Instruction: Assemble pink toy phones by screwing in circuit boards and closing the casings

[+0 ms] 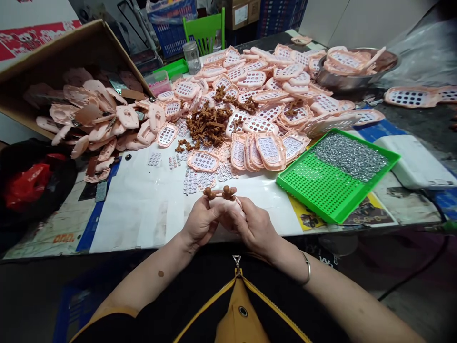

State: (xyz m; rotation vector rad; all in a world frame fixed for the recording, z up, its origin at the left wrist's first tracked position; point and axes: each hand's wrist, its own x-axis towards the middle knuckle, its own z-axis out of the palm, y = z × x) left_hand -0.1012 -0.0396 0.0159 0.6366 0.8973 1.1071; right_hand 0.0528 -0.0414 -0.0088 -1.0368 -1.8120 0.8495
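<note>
Close to the table's front edge, my left hand [200,220] and my right hand [255,222] meet around a pale pink plastic piece [226,205]. Fingers of both hands are wrapped round it from the sides and below. Two brown knobbly parts stand up at its far edge, one on the left [209,192] and one on the right [229,192]. The underside of the piece is hidden by my hands. Beyond them lie small keypad sheets [190,182], a pink frame with keys [203,161] and a heap of brown parts [209,125].
A green tray [314,193] of small metal pieces stands at the right beside a white device [416,162]. Pink shells fill a tilted cardboard box [103,35] at the left. Behind are piled pink frames [260,125] and a metal bowl [333,83].
</note>
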